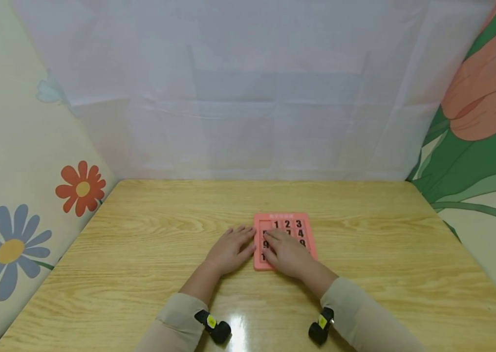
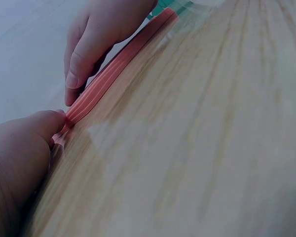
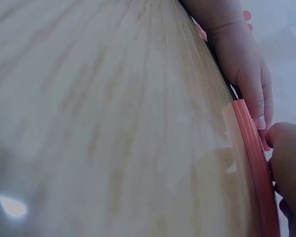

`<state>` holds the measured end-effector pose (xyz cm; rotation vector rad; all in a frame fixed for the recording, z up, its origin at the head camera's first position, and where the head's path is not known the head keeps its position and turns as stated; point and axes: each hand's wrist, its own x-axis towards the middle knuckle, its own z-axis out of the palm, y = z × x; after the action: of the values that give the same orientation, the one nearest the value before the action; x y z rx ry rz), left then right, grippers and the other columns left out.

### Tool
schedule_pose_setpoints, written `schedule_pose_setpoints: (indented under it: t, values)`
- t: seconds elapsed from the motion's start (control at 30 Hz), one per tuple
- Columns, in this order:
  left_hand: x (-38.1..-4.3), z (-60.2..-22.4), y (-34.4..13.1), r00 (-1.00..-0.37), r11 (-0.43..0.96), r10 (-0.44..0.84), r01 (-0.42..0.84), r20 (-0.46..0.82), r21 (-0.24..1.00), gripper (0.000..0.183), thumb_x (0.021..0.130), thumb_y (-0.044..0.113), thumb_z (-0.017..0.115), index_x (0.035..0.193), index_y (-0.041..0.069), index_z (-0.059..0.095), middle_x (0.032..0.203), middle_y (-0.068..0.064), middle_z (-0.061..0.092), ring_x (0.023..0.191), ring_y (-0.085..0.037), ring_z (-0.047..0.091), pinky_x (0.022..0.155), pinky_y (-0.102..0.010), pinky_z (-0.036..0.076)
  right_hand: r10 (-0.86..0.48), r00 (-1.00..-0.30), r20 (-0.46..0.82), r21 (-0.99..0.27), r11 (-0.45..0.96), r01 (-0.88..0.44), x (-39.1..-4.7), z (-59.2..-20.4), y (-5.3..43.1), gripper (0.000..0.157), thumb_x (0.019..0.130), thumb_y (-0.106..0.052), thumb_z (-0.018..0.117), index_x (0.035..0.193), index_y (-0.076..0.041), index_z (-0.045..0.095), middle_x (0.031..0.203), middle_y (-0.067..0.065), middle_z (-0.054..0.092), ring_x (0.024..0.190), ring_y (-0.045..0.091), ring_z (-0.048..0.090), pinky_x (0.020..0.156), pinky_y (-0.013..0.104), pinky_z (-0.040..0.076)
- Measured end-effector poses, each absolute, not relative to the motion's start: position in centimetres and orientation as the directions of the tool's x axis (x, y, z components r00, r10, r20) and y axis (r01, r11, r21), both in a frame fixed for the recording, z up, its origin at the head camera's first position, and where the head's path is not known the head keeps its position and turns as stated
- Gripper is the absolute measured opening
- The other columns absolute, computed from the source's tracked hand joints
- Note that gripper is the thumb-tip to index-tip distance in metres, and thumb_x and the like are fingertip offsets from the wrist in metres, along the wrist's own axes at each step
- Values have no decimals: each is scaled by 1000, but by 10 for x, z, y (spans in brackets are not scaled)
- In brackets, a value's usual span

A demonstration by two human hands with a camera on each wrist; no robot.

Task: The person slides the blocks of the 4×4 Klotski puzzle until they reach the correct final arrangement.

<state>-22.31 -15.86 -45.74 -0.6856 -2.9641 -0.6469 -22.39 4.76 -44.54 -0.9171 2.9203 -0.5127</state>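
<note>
A pink number sliding puzzle (image 1: pixel 283 216) lies flat on the table, black digits on its tiles and a tile-free slot in its top left corner. My left hand (image 1: pixel 230 250) lies along the puzzle's left edge, fingers extended and the thumb near the frame. Over the board rests my right hand (image 1: pixel 291 253), its fingertips on tiles in the left columns; it hides several middle and lower tiles. From the left wrist view, the puzzle's ridged side (image 2: pixel 116 69) shows between both hands. The right wrist view shows the same pink side (image 3: pixel 254 158) below the right hand (image 3: pixel 292 163).
The wood-grain table (image 1: pixel 142 210) extends around the puzzle on every side. A white cloth (image 1: pixel 248 122) hangs behind it, and flower-printed sheets (image 1: pixel 10 156) stand at the left and right. Each sleeve carries a black wrist camera (image 1: pixel 219 332).
</note>
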Motion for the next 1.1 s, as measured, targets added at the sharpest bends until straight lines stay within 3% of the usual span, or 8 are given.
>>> schedule_pose_setpoints:
  t: [1.1]
  values:
    - [-222, -456, -158, -913, 825, 395, 400, 98, 399, 53, 101, 38, 49, 147, 11, 46, 152, -7, 46, 146, -30, 35, 125, -49, 18, -445, -893, 64, -384, 815, -433, -240, -449, 67, 55, 103, -38, 43, 145, -3, 46, 154, 13, 41, 146, 31, 34, 123, 45, 27]
